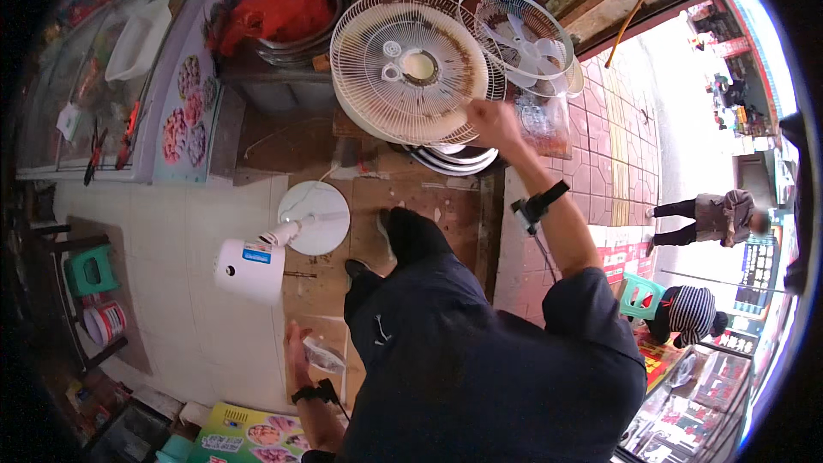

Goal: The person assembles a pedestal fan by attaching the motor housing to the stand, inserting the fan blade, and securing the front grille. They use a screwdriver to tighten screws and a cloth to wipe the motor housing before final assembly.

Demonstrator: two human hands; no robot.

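Note:
A round, dusty white fan grille (360,60) with brown-stained wires lies at the top middle. My right hand (495,127) is closed at its lower right rim, fingers curled against the wires. Behind that hand, a second fan grille with pale blades (523,43) leans at the right. Toward the lower left my left hand (297,353) hangs with its fingers stretched out, beside a clear plastic bag (324,357). I cannot tell whether the palm touches the bag. The white fan motor head (249,270), its bare shaft pointing right, stands with its round white base (315,219).
A glass-topped freezer (163,111) stands at the upper left. Near it a red plastic bag (279,13) lies on metal basins. Green stools (91,270) and a bucket (105,322) are at the left. At right, a paved walkway (600,146) has two people beyond it.

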